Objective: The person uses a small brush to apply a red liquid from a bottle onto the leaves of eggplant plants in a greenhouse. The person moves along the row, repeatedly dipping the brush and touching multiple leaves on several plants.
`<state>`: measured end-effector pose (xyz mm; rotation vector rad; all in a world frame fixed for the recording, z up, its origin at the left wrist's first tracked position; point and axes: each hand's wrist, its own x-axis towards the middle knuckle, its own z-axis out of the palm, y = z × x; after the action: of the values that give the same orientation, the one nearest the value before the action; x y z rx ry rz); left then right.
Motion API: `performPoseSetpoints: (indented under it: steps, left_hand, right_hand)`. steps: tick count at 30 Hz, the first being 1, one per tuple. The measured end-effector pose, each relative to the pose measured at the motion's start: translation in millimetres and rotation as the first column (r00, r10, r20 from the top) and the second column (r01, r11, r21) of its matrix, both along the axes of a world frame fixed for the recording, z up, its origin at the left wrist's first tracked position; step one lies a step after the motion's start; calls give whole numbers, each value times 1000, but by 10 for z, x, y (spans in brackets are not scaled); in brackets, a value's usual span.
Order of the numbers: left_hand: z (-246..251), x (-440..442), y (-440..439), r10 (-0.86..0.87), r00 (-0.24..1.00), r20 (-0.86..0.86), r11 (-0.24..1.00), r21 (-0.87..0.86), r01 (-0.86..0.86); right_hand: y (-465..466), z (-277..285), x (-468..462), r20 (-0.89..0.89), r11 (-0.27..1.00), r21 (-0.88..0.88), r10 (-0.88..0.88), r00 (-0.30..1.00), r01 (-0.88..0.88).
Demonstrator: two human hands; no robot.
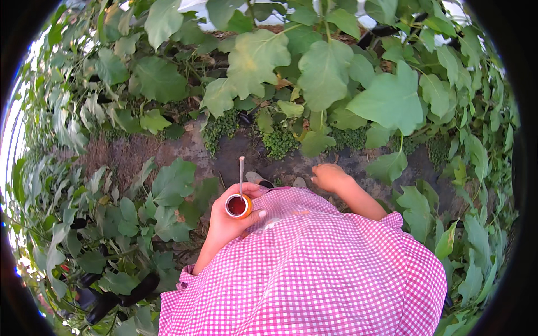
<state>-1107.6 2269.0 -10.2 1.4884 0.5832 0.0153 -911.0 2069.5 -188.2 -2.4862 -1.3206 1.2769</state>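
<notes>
My left hand [227, 218] is wrapped around a small round jar [248, 208] with a white rim and an orange outside. Dark red liquid [235, 206] shows inside it. A thin stick-like handle [241, 174] with a pale tip rises from the jar and leans against its far rim; its lower end is hidden in the liquid. My right hand [330, 177] hangs in front of my body, its fingers curled in and nothing visible in them. Closest ahead of it are broad leaves of an eggplant plant [386, 168].
Eggplant plants [325, 71] with large leaves rise ahead and on both sides. Dark purple eggplants [141, 290] hang at lower left. A soil path [126, 155] crosses before me, with low green weeds [279, 143] along it. My shoes [254, 177] stand on it.
</notes>
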Motion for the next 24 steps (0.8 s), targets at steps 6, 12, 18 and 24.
performPoseSetpoints:
  steps: [6,12,18,24]
  left_hand:
    - [-16,-235,542,130,988,78,990,-63,-125]
    - [20,-543,1205,227,968,103,974,-34,-224]
    - [97,-941,1751,401,908,122,916,-61,-396]
    - [-32,-1126,2115,465,864,194,885,-60,-462]
  right_hand:
    - [845,24,-4,74,979,79,180,981,-186]
    - [1763,140,-134,1,938,3,346,938,-346]
    - [2786,433,-254,79,914,-2,405,911,-406]
    - [3510,491,-447,73,843,288,454,888,-455]
